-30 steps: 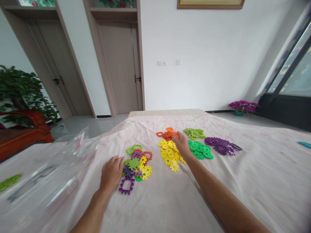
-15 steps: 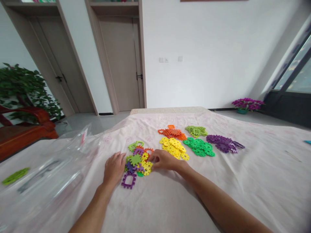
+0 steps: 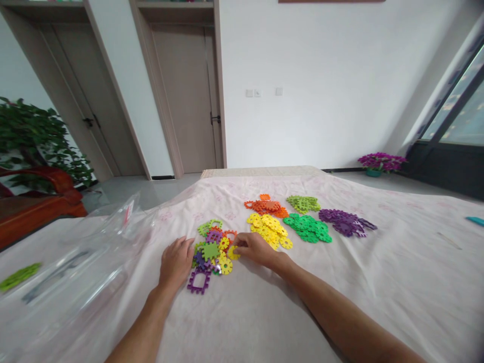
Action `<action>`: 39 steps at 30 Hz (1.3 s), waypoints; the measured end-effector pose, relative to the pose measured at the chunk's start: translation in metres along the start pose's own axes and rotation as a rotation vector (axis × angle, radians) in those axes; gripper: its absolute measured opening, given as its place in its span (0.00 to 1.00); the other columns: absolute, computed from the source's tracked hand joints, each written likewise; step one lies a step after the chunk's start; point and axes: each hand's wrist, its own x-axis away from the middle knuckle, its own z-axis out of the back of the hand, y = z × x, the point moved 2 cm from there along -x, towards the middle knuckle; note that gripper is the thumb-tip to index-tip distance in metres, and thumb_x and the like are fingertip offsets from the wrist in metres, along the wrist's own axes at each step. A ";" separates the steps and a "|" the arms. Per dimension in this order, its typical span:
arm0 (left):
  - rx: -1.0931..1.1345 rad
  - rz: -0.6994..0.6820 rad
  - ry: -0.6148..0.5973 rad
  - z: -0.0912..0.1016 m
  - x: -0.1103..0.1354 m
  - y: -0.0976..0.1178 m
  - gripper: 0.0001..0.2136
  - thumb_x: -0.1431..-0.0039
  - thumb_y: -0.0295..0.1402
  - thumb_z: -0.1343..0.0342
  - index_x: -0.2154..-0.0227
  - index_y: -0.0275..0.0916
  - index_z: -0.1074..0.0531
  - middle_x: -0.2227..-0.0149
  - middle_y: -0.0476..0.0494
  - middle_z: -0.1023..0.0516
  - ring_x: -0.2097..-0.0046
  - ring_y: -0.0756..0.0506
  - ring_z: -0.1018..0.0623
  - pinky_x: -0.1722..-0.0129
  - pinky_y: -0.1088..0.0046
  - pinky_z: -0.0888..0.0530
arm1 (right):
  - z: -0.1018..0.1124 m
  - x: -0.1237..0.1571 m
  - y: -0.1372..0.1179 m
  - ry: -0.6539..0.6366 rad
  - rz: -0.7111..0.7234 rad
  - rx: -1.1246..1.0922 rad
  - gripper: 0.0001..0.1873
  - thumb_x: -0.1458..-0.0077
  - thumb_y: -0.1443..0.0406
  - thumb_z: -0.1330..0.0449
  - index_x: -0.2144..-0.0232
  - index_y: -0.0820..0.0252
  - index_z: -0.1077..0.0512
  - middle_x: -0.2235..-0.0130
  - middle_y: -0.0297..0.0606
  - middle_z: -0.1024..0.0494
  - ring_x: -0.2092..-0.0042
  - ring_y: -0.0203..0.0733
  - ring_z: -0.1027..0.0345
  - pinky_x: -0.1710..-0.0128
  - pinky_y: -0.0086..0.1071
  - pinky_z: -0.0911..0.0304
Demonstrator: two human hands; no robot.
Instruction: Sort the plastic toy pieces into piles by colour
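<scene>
A mixed heap of flat plastic pieces (image 3: 212,247) lies on the pale cloth in front of me. My left hand (image 3: 175,262) rests flat on the cloth at the heap's left edge, fingers together and touching the pieces. My right hand (image 3: 254,248) is at the heap's right edge, fingers pinched on a yellow gear piece (image 3: 233,252). Beyond it lie sorted piles: yellow (image 3: 269,228), orange (image 3: 265,205), light green (image 3: 303,203), dark green (image 3: 308,228) and purple (image 3: 345,222). A purple square frame piece (image 3: 199,281) lies nearest me.
A crumpled clear plastic bag (image 3: 79,252) lies to the left, with a light green piece (image 3: 18,276) beyond it. A teal object (image 3: 475,220) sits at the far right edge. A wooden chair and plant (image 3: 34,166) stand left; doors lie behind.
My right hand drew back from the orange pile to the right edge of the mixed heap and pinched a yellow piece. My left hand stayed in place.
</scene>
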 end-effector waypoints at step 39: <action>-0.029 -0.075 -0.053 0.002 0.004 0.012 0.22 0.37 0.47 0.54 0.45 0.44 0.31 0.40 0.40 0.31 0.39 0.39 0.35 0.41 0.60 0.41 | -0.020 0.004 -0.035 0.091 0.392 0.274 0.15 0.34 0.61 0.50 0.51 0.56 0.28 0.56 0.41 0.23 0.53 0.42 0.33 0.49 0.35 0.41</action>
